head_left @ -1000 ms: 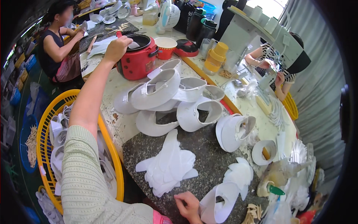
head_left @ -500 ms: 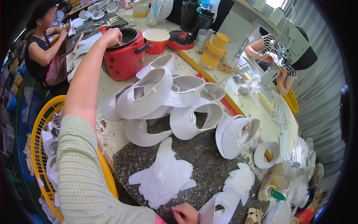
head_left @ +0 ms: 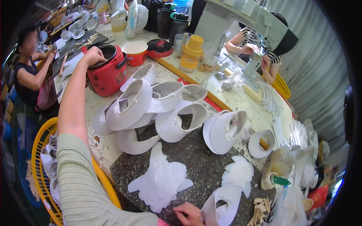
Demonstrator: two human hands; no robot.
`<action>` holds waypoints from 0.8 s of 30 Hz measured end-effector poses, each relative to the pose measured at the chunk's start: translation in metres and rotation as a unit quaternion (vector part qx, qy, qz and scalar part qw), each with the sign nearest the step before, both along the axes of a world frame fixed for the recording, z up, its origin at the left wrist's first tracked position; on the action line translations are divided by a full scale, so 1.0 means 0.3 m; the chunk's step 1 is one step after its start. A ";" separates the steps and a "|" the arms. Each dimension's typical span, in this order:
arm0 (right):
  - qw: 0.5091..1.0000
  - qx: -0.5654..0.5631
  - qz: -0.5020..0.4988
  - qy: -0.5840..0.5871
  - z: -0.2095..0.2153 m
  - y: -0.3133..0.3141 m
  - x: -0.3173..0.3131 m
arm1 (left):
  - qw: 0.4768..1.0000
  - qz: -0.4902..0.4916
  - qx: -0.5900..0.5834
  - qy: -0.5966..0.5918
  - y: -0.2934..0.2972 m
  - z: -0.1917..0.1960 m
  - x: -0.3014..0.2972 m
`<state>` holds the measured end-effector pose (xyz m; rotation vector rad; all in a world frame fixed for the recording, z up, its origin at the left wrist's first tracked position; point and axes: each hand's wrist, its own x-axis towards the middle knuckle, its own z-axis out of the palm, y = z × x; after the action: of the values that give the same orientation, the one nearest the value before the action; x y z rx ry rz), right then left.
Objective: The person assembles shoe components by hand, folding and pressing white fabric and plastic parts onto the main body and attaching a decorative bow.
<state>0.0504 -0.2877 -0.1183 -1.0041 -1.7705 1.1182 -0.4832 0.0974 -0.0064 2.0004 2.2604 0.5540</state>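
My left arm reaches far across the table to a red rice-cooker-like pot (head_left: 107,77). My left hand (head_left: 95,56) is closed, fingertips dipping inside the rim; whatever they pinch is hidden. Low in the picture, my right hand (head_left: 188,214) has its fingers curled, and its grip cannot be made out. Against its right side leans a white shoe upper (head_left: 230,199), tilted. Just beyond that hand, a fanned pile of thin white tongue-shaped pieces (head_left: 160,180) lies on a dark speckled slab (head_left: 130,167). Several white shoe uppers (head_left: 175,126) stand heaped between slab and pot.
A yellow basket (head_left: 39,150) of uppers is at my left. A red bowl (head_left: 135,52), black-red lid (head_left: 159,48), yellow bottle (head_left: 191,54) and fan (head_left: 137,19) stand farther back. Smaller white pieces (head_left: 238,171) lie right. Two people work at far left and far right.
The view has shifted, moving the table contents leftward. My left hand sits slightly lower at the pot's rim, fingers still inside. My right hand stays beside the upper.
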 end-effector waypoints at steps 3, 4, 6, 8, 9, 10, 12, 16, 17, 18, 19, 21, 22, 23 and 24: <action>1.000 0.004 -0.004 -0.015 -0.015 -0.019 0.016 | 0.958 0.110 0.078 -0.252 -0.091 0.035 0.067; 1.000 0.003 0.002 -0.025 -0.019 -0.026 0.017 | 0.959 0.116 0.082 -0.246 -0.144 0.043 0.047; 1.000 -0.003 -0.006 -0.028 -0.018 -0.036 0.012 | 0.870 0.132 0.198 -0.431 -0.197 0.010 -0.004; 0.999 0.020 -0.015 -0.033 -0.021 -0.039 0.013 | 0.786 0.170 0.274 -0.528 -0.269 -0.005 -0.021; 0.999 0.011 -0.014 -0.035 -0.029 -0.041 0.017 | 0.741 0.177 0.309 -0.569 -0.313 -0.014 0.000; 0.999 0.011 -0.014 -0.032 -0.037 -0.038 0.021 | 0.693 0.185 0.344 -0.606 -0.374 -0.008 0.034; 0.998 0.046 -0.022 -0.044 -0.044 -0.045 0.017 | 0.638 0.159 0.361 -0.661 -0.445 -0.025 0.029; 0.999 0.013 -0.042 -0.023 -0.021 -0.066 0.004 | 0.486 0.162 0.434 -0.741 -0.507 0.061 0.137; 0.998 -0.026 -0.056 0.032 -0.014 -0.084 -0.006 | 0.488 0.116 0.437 -0.747 -0.518 0.108 0.215; 0.992 -0.062 -0.073 0.087 0.000 -0.088 -0.010 | 0.507 0.077 0.416 -0.751 -0.530 0.164 0.326; 0.988 -0.036 -0.074 0.130 0.054 -0.095 -0.014 | 0.524 0.030 0.397 -0.753 -0.551 0.217 0.465; 0.981 0.046 -0.077 0.172 0.171 -0.092 0.016 | 0.516 -0.068 0.328 -0.788 -0.632 0.309 0.793; 0.977 0.104 -0.077 0.168 0.226 -0.085 0.047 | 0.536 -0.115 0.290 -0.784 -0.685 0.337 0.934; 0.962 0.084 -0.076 0.247 0.294 -0.082 0.063 | 0.543 -0.128 0.258 -0.789 -0.765 0.364 1.071; 0.941 0.062 -0.077 0.324 0.345 -0.065 0.086 | 0.541 -0.186 0.223 -0.789 -0.823 0.349 1.197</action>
<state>0.0763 -0.3071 -0.0148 -0.5859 -1.1899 1.0640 -0.1242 -0.1494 0.0982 0.8631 0.5066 1.8681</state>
